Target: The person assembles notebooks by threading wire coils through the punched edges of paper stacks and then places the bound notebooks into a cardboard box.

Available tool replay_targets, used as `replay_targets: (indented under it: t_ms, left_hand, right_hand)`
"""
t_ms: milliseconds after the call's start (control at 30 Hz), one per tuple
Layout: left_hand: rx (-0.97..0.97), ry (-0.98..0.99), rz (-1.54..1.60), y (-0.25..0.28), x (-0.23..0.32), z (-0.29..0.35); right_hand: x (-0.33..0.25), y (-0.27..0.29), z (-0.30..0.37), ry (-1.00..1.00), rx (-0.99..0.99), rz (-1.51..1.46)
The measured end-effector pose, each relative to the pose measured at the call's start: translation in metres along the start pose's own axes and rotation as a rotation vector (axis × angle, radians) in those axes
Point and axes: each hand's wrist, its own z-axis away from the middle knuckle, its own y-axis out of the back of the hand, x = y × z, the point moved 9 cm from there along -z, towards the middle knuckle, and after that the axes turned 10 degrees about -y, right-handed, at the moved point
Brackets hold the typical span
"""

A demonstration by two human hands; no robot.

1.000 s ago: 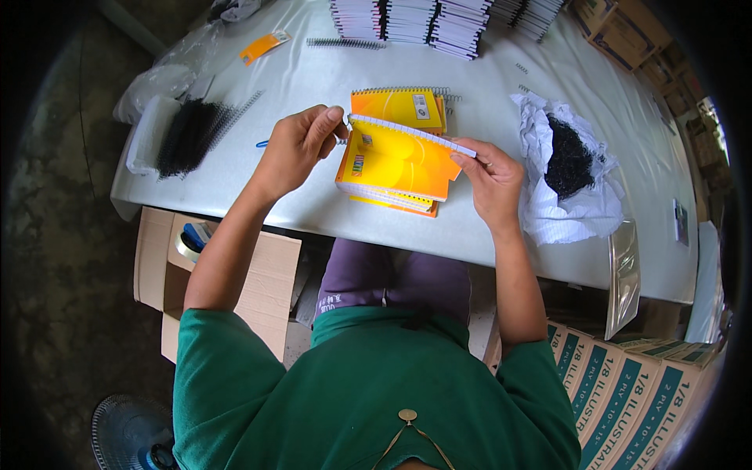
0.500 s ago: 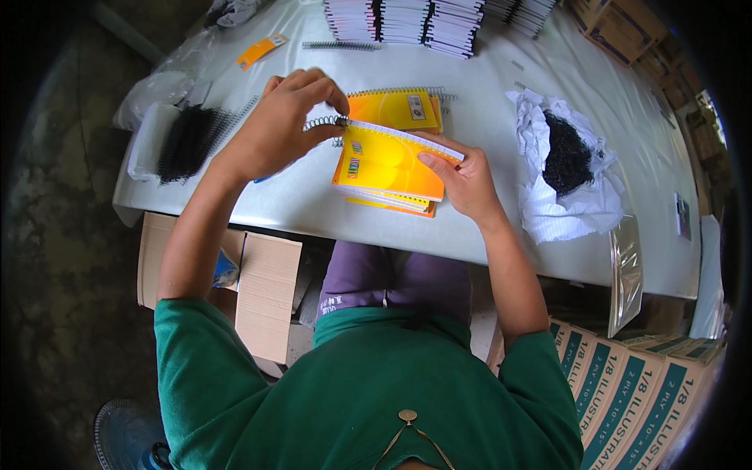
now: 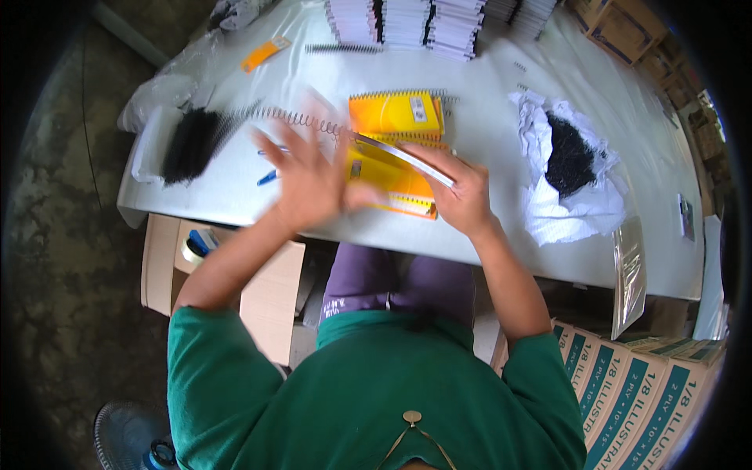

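Note:
Pinched in my right hand [image 3: 464,192] is a small notebook [image 3: 407,160], turned nearly edge-on, so its cover hardly shows. From its left end a long dark spiral coil [image 3: 294,117] stretches out over the table. My left hand [image 3: 309,178] is smeared by motion just below the coil, fingers spread and nothing visibly in them. Beneath the held notebook lie yellow-orange notebooks [image 3: 384,174]. Farther back, a pile of coil-bound yellow notebooks [image 3: 389,115] rests on the table.
At the left lies a bundle of black coils [image 3: 192,145], with a blue pen [image 3: 267,178] nearby. Crumpled white paper [image 3: 540,207] holds a black tangle [image 3: 570,157] on the right. Tall notebook stacks [image 3: 406,23] stand at the back. An open carton [image 3: 270,274] sits below the table's front edge.
My left hand has let go of the coil at the notebook's edge and swung down, fingers spreading. The notebook has tilted from cover-up to edge-on, and the coil now stretches farther left.

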Motion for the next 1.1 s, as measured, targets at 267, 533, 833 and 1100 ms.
replay_targets:
  t_ms: [267, 533, 833, 1100]
  left_hand:
    - [-0.058, 0.000, 0.365, -0.024, 0.026, 0.035]
    - [-0.002, -0.095, 0.246, -0.001, 0.062, 0.016]
    - [0.061, -0.128, 0.356, 0.003, 0.073, 0.000]
    - [-0.172, 0.157, 0.546, -0.004, 0.048, -0.022]
  right_hand:
    - [-0.005, -0.012, -0.001, 0.090, -0.002, -0.011]
    - [-0.007, -0.011, -0.004, 0.058, -0.027, -0.065]
    - [-0.007, -0.021, 0.001, 0.057, -0.065, -0.085]
    - [0.004, -0.008, -0.001, -0.032, -0.020, -0.164]
